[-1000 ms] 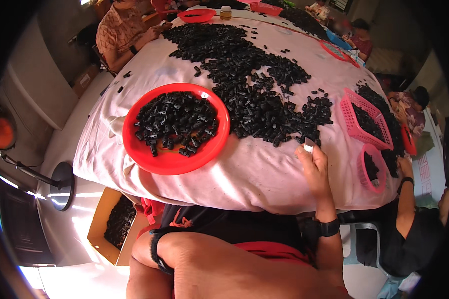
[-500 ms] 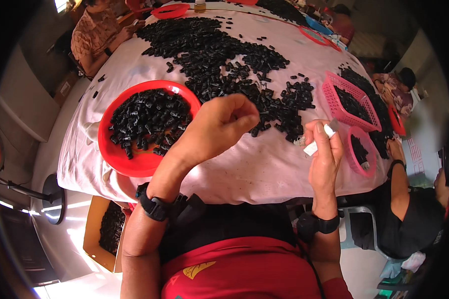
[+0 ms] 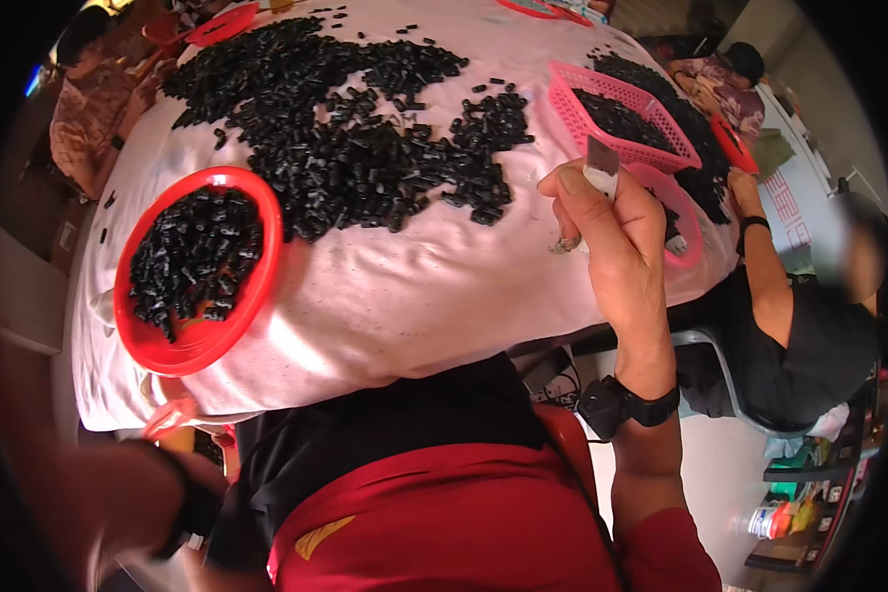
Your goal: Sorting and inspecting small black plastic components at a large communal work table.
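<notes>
My right hand [image 3: 629, 237] is raised over the table's near right side, its fingers closed around a small white-handled blade [image 3: 602, 158]. The flat grey metal end points up and away from me. Below those fingers lies a little pale scrap [image 3: 565, 244] on the cloth. My left hand [image 3: 94, 498] is off the table at the lower left, badly smeared by motion, so its fingers cannot be made out. A red round basin [image 3: 192, 357] full of small black plastic parts [image 3: 192, 247] stands at the near left. A large heap of similar black parts [image 3: 316, 148] spreads beyond it.
A pink rectangular basket [image 3: 661, 153] and a pink round basket [image 3: 696, 242], both holding black parts, stand on the right. A pale pink cloth [image 3: 395, 296] covers the table. Beside me at right sits a person in black [image 3: 819, 326]; other people sit around the table.
My left hand has swung from above the cloth beside the red basin down to the lower left, off the table. My view has turned right. The right hand keeps the blade.
</notes>
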A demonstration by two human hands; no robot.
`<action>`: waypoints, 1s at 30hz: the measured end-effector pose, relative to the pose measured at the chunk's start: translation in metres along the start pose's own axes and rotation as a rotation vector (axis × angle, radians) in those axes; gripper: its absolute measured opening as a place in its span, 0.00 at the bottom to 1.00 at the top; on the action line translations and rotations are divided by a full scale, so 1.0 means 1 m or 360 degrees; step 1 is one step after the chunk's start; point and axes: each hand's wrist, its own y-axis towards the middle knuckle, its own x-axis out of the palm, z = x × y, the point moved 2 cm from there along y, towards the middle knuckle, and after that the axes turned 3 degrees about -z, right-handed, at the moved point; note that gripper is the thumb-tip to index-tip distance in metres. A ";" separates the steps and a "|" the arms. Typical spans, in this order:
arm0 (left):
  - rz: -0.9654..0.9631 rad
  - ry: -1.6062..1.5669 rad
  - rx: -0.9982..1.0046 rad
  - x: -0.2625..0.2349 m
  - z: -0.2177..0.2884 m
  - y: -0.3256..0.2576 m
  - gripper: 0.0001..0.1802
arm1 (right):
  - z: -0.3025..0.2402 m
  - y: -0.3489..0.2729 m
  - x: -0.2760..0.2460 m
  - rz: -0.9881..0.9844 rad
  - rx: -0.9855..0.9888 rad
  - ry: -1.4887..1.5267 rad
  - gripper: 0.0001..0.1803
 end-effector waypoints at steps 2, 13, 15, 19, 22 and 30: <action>0.0012 -0.0044 -0.0010 0.006 0.003 -0.003 0.16 | 0.001 -0.005 -0.012 -0.0014 -0.0070 -0.0028 0.11; -0.0083 -0.0354 0.0016 0.052 -0.003 0.004 0.16 | -0.090 -0.033 -0.096 -0.0381 -0.0562 0.0866 0.14; -0.0116 -0.0388 0.0011 0.060 -0.007 0.006 0.16 | -0.078 -0.035 -0.100 -0.0345 -0.0544 0.0858 0.14; -0.0224 -0.0481 -0.0005 0.080 -0.013 0.009 0.16 | -0.072 -0.048 -0.110 -0.0224 -0.0474 0.0829 0.14; -0.0286 -0.0468 -0.0047 0.083 -0.012 0.005 0.16 | -0.063 -0.056 -0.112 -0.0175 -0.0433 0.0885 0.14; -0.0364 -0.0412 -0.0104 0.076 -0.010 0.004 0.16 | -0.043 -0.065 -0.111 -0.0107 -0.0402 0.1014 0.15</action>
